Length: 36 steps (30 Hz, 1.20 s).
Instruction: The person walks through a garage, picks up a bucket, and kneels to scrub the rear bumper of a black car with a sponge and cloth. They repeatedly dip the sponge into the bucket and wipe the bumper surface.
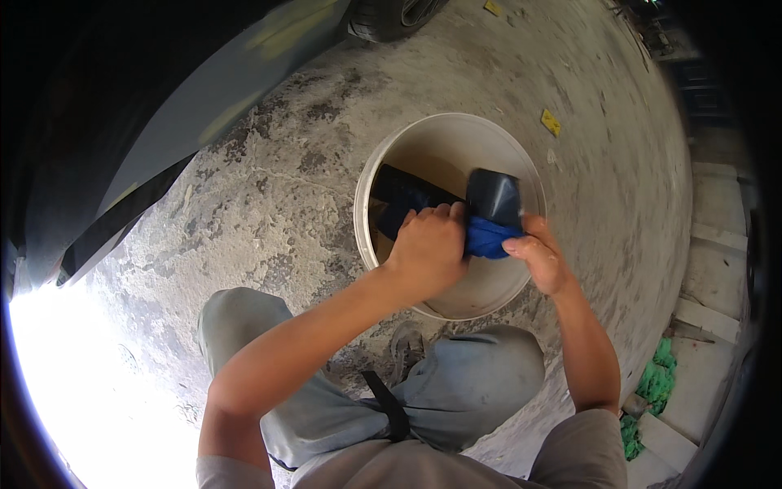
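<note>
A round white plastic bucket (361, 211) stands on the floor before my knees, with murky brownish liquid in it. Over its opening, my left hand (431, 241) is closed around a blue and black item whose exact kind I cannot tell. To the left of that hand, dark parts of the item (418, 186) hang into the bucket. On the other side a bright blue, wrinkled fabric-like part (489, 237) shows below a smooth, glossy black flap (493, 195). My right hand (540, 253) pinches the right edge of the blue part between thumb and fingers, near the bucket rim.
A car body panel (201, 104) with yellowish patches rises at the upper left, near a tyre (369, 24). Yellow scraps (550, 123) lie on the worn concrete floor (263, 202). Pale boards or blocks (708, 275) and green crumpled material (658, 376) line the right side.
</note>
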{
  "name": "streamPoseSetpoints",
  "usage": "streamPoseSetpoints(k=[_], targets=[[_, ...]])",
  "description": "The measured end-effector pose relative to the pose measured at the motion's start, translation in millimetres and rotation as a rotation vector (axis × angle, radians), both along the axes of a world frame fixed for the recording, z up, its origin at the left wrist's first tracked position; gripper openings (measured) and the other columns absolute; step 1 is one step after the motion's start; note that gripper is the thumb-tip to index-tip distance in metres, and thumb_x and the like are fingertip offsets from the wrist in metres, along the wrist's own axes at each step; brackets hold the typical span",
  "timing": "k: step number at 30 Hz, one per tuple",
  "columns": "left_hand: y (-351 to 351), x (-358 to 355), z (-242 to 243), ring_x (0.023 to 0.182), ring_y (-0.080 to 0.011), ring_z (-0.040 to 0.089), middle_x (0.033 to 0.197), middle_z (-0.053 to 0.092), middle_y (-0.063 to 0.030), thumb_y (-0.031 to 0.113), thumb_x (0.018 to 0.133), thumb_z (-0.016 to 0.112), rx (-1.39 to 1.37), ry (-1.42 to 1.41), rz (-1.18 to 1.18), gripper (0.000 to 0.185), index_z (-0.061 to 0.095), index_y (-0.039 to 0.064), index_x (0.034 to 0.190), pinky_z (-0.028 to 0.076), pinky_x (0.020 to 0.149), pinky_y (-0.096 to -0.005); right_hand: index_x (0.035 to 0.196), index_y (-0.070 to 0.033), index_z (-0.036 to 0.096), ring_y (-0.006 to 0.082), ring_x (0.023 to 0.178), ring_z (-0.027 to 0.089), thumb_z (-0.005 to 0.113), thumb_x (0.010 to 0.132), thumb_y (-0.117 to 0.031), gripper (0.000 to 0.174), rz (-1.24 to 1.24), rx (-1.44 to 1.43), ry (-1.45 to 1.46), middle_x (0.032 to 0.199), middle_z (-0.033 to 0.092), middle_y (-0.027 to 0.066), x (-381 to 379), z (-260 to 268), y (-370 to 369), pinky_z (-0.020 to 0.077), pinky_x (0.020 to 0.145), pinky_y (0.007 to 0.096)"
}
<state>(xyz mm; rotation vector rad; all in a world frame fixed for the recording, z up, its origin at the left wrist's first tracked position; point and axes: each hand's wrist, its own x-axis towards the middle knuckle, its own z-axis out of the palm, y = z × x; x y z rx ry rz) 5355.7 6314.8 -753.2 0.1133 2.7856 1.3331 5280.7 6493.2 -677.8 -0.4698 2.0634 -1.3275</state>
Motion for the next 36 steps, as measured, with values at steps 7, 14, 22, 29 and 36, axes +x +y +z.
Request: streamPoseSetpoints(k=[7,14,22,29,36], targets=[[-0.7,8.2,0.4,0.091,-0.0374,0.067,0.092,0.063,-0.0178,0.0,0.073,0.064,-0.146,0.147,-0.091,0.033,0.059,-0.001,0.106,0.057,0.077,-0.0471,0.084,0.004,0.064,0.0183,0.063,0.062,0.056,0.106,-0.031,0.043,0.457,0.584,0.971,0.065,0.061,0.0083,-22.8,-28.2,5.2,0.0429,0.056,0.0426],[0.2,-22.8,0.9,0.096,-0.0421,0.073,0.1,0.074,-0.0243,0.01,0.08,0.067,-0.376,-0.374,-0.4,0.034,0.063,-0.004,0.111,0.059,0.083,-0.0498,0.099,0.002,0.068,0.0165,0.065,0.068,0.073,0.097,-0.018,0.02,-0.357,-0.094,0.04,0.081,0.072,0.0096,-52.9,-33.2,38.5,0.0504,0.054,0.0294],[73.2,-79.7,-99.8,0.111,-0.0332,0.072,0.118,0.076,-0.0176,0.029,0.074,0.086,-0.799,-0.727,-0.884,0.046,0.08,0.006,0.113,0.058,0.092,-0.0474,0.096,-0.002,0.065,0.0095,0.051,0.057,0.084,0.089,-0.023,0.029,-0.546,-0.246,-0.004,0.073,0.067,0.0039,-41.0,-32.5,51.6,0.0416,0.043,0.0236],[75.1,-78.4,-122.0,0.118,-0.0362,0.068,0.133,0.07,-0.0152,0.032,0.078,0.082,-0.798,-0.84,-1.024,0.052,0.076,0.009,0.124,0.055,0.096,-0.0506,0.104,-0.003,0.063,0.0078,0.059,0.058,0.078,0.09,-0.013,0.023,-0.608,-0.41,-0.209,0.087,0.067,0.0046,-33.9,-32.5,73.3,0.0385,0.04,0.0246],[10.3,-87.4,30.0,0.09,-0.0298,0.074,0.1,0.075,-0.0193,0.021,0.066,0.082,-0.089,-0.58,-0.442,0.06,0.067,-0.008,0.116,0.059,0.082,-0.0401,0.122,0.002,0.058,0.0202,0.084,0.072,0.069,0.094,0.001,0.03,-0.755,-0.604,-0.294,0.1,0.07,0.0091,-16.4,-25.0,71.2,0.065,0.067,0.0369]])
